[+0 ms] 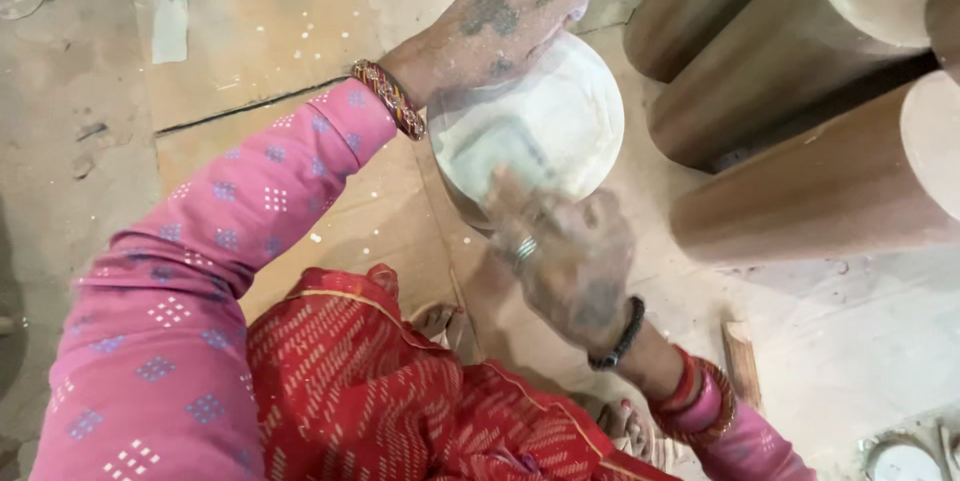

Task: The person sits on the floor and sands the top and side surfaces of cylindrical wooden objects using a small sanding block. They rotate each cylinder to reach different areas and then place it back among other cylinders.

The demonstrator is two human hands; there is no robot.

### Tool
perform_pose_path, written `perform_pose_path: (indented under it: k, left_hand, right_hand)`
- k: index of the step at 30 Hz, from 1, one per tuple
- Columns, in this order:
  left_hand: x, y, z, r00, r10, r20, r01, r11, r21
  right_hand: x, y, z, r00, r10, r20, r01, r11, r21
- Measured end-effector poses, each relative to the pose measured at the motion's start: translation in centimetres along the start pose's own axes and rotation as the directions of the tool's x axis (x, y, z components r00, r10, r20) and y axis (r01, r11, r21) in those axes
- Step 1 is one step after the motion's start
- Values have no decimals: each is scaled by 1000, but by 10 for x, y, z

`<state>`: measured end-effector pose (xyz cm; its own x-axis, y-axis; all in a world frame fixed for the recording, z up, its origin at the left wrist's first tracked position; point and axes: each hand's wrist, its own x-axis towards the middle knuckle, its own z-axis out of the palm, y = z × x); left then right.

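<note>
Here the left hand (pixel 490 36) clamps the far rim of the upright roll (pixel 545 126) while the blurred right hand (pixel 565 261) presses a pale pad (pixel 500 153) onto its top — best kept flat, the roll held steady.

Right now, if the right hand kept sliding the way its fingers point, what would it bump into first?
Probably the left hand, which rests on the far rim of the pale round disc. The right hand is blurred, so its exact heading is unclear.
</note>
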<state>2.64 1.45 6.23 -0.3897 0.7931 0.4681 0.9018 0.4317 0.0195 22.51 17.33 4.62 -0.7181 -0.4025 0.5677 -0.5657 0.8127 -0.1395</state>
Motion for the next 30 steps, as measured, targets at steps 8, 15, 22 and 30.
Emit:
perform_pose_path:
  k: [8, 15, 22, 30]
  left_hand:
    - [-4, -19, 5, 987, -30, 160, 37, 999, -40]
    - [-55, 58, -13, 718, -693, 73, 694, 720, -1]
    - [-46, 33, -6, 716, -695, 70, 697, 717, -3]
    - [-34, -8, 2, 936, -339, 89, 349, 926, -146]
  right_hand:
    - [15, 68, 22, 866, 500, -4, -233, 409, 882]
    - [21, 55, 35, 959, 184, -214, -203, 977, -70]
    - [5, 16, 25, 989, 142, -51, -136, 984, 113]
    - [25, 66, 8, 626, 601, 497, -571, -81, 817]
